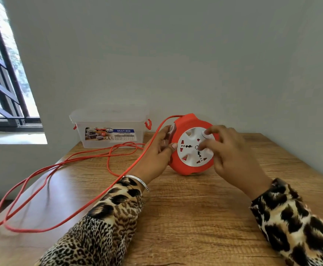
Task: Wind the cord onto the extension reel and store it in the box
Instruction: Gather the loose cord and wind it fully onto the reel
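A brown wooden worktop (185, 208) stands against a plain grey-white wall (176, 54), and a window with dark bars (3, 73) is on the far left. The round red plastic extension reel with a white socket face (194, 144) stands on its edge near the far side of the worktop, a bit right of the middle, and its flat white face points toward the person. The left hand (156, 150) grips the reel's left rim, with the thumb on the front and the fingers curled behind. The right hand (231, 150) has its fingertips on the white face, fingers bent; I cannot tell if they pinch anything. The long red cord (60, 166) leaves the top of the reel and lies in loose loops to the left, reaching past the near left edge. The clear plastic box with a lid and red clips (110, 127) sits far left by the wall, lid on; what is inside cannot be made out.
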